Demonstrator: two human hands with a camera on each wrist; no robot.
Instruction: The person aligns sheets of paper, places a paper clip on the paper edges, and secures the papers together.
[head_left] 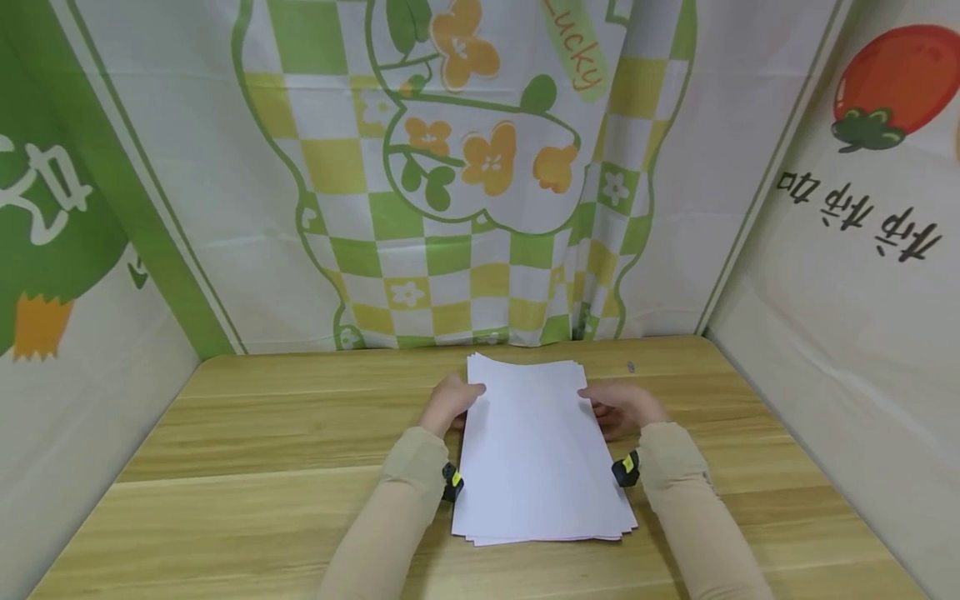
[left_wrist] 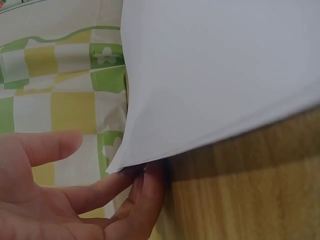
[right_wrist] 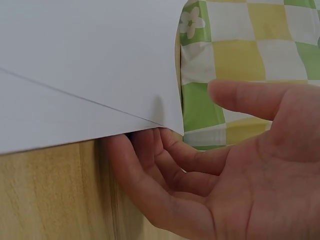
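Note:
A stack of white paper sheets (head_left: 536,454) lies lengthwise before me, its sheets slightly fanned at the near end. At the stack's far left side is my left hand (head_left: 450,400). In the left wrist view its bent fingertips (left_wrist: 152,180) reach under the sheets' edge near a corner, while the thumb stands apart from the paper. My right hand (head_left: 624,403) mirrors this at the far right side. Its fingers (right_wrist: 125,160) go under the edge, their tips hidden by the paper, and the thumb is raised clear in the right wrist view.
The stack is on a wooden table (head_left: 285,433). A small grey object (head_left: 631,367) lies near the table's back edge, right of the paper. Behind the table hangs a green and yellow checked curtain (head_left: 480,283), with printed cloth walls on both sides.

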